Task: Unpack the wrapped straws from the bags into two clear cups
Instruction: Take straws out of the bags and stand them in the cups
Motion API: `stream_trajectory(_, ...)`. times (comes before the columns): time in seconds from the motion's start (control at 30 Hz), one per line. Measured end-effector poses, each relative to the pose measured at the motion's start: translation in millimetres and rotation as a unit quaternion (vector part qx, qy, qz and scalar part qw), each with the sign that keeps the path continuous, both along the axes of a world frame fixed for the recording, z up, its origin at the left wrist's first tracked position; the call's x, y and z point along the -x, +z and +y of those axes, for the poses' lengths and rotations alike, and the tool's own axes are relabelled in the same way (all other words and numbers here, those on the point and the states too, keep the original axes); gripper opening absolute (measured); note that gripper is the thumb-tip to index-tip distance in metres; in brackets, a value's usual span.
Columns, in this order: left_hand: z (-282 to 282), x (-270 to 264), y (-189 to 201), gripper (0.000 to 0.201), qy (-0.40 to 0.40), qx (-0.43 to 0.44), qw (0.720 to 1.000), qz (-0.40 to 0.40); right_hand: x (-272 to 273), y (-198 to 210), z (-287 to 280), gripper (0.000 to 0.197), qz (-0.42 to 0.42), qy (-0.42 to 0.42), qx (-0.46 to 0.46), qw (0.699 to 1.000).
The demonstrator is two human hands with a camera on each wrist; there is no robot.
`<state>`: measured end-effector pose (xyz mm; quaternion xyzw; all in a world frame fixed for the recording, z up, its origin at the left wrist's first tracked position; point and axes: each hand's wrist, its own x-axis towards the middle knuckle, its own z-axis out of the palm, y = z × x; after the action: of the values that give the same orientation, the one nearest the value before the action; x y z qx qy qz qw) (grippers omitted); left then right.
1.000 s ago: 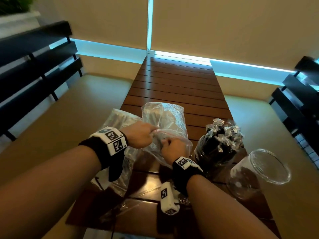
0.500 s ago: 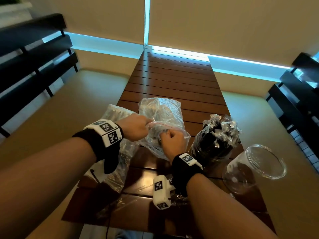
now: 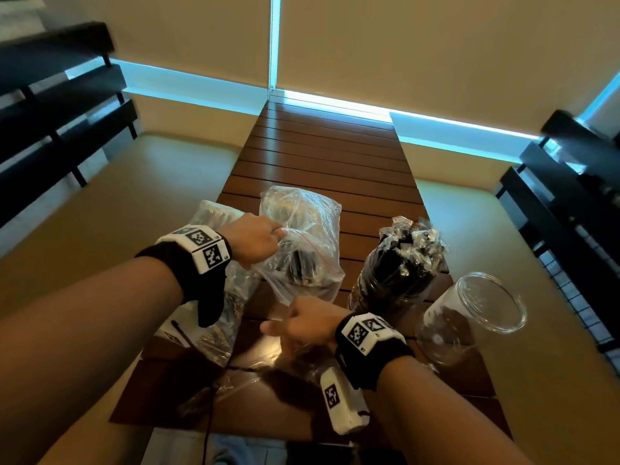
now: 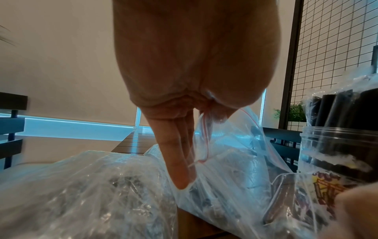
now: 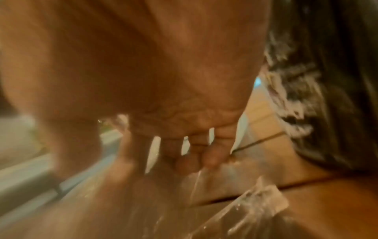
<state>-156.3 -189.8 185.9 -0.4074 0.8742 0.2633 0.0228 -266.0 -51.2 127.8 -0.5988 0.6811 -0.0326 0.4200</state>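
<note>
Slatted wood table (image 3: 322, 156) holds everything. Zip bag (image 3: 302, 243) of wrapped straws sits mid-table, w/ a 2nd bag (image 3: 214, 216) just left of it. Full cup (image 3: 399, 273) of straws stands to its right, empty clear cup (image 3: 469, 317) beside that. Left hand (image 3: 251, 243) pinches the zip bag's red-lined mouth, other fingers (image 4: 175, 161) straight. Right hand (image 3: 308, 325) sits low near the bag's bottom corner; grip too blurred, can't tell.
</note>
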Motion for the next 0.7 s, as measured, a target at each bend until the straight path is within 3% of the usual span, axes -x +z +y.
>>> stream_trajectory(0.03, 0, 0, 0, 0.034, -0.004, 0.004, 1.000, -0.005, -1, -1, -2, 0.062, 0.039, 0.016, 0.016, 0.999)
stream_trajectory(0.1, 1, 0, 0, 0.034, -0.010, 0.011, 1.000, -0.010, -4, 1, -7, 0.052, 0.052, -0.041, 0.119, 0.991)
stream_trajectory(0.17, 2, -1, 0, 0.033, -0.015, 0.011, 1.000, -0.012, -4, -2, -18, 0.042, 0.038, -0.156, 0.274, 0.948)
stream_trajectory(0.23, 2, -1, -2, 0.028, -0.022, 0.000, 1.000, -0.010, -1, -8, -32, 0.037, 0.074, -0.227, 0.352, 0.905)
stream_trajectory(0.3, 3, 0, -2, 0.025, -0.038, 0.005, 0.999, -0.007, 1, -17, -48, 0.027, 0.124, -0.233, 0.338, 0.904)
stream_trajectory(0.4, 6, -1, -2, 0.022, -0.065, 0.017, 0.998, -0.006, 1, -21, -66, 0.045, 0.216, -0.145, 0.197, 0.945)
stream_trajectory(0.47, 7, -4, -3, 0.025, -0.082, 0.010, 0.997, -0.008, 2, -16, -76, 0.047, 0.200, -0.082, 0.117, 0.969)
stream_trajectory(0.57, 7, -8, -5, 0.029, -0.099, 0.001, 0.995, -0.009, 1, -4, -89, 0.039, 0.141, -0.070, 0.056, 0.986)
stream_trajectory(0.7, 6, -10, -10, 0.025, -0.097, -0.013, 0.995, 0.001, 1, -11, -89, 0.014, 0.114, -0.090, 0.051, 0.988)
